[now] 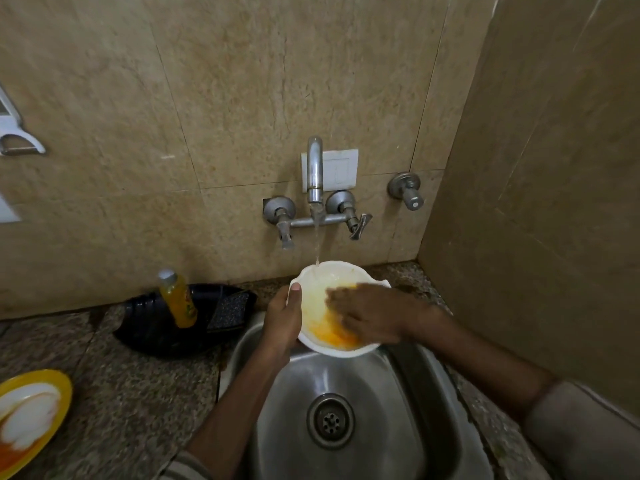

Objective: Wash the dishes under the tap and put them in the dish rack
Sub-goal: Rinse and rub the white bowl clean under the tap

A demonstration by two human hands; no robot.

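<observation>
1. Where the speckled counter (138, 393) meets the left edge, a yellow plate (64, 386) sits with white and orange residue on it.
2. Black tray (156, 336) against the wall, holding a tilted yellow bottle (178, 299) and a dark scrub pad (230, 310).
3. Left hand (282, 320) grips the white bowl (313, 299) at its left rim, thumb over the edge, fingers curled underneath.
4. Bowl held tilted above the steel sink (381, 393), under the tap (315, 168); water stream (317, 244) lands on its far inner rim; yellow residue inside.
5. Right hand (367, 315) inside the bowl, fingers stretched fairly flat on the residue, blurred.
6. Round wall valve (408, 190) right of the tap.
</observation>
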